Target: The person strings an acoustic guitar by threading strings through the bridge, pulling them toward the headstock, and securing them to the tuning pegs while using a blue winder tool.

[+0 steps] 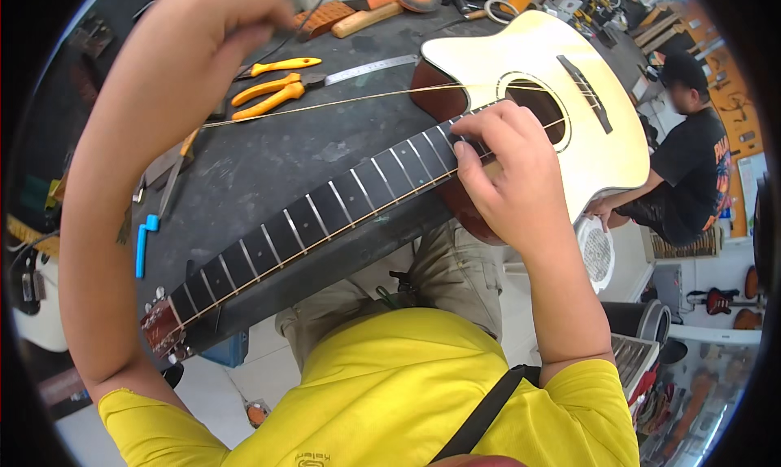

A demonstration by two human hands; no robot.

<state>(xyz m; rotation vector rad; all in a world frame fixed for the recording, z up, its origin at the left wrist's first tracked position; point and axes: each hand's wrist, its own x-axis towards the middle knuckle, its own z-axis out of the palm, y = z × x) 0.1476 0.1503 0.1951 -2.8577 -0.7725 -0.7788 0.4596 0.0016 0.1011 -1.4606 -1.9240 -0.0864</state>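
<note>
Raised left hand (213, 19) pinching a blurred guitar string (325, 104), right hand (508, 170) fingertips down on the fretboard (325, 211), partly covering it.

Guitar neck (325, 211) partly under right hand (504, 174).

Left hand (215, 28) raised high, fingers pinched; right hand (508, 170) low, palm down, fingers curled.

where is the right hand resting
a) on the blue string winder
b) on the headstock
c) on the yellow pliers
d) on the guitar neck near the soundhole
d: the right hand presses on the guitar neck beside the soundhole, far from the yellow pliers.
</note>
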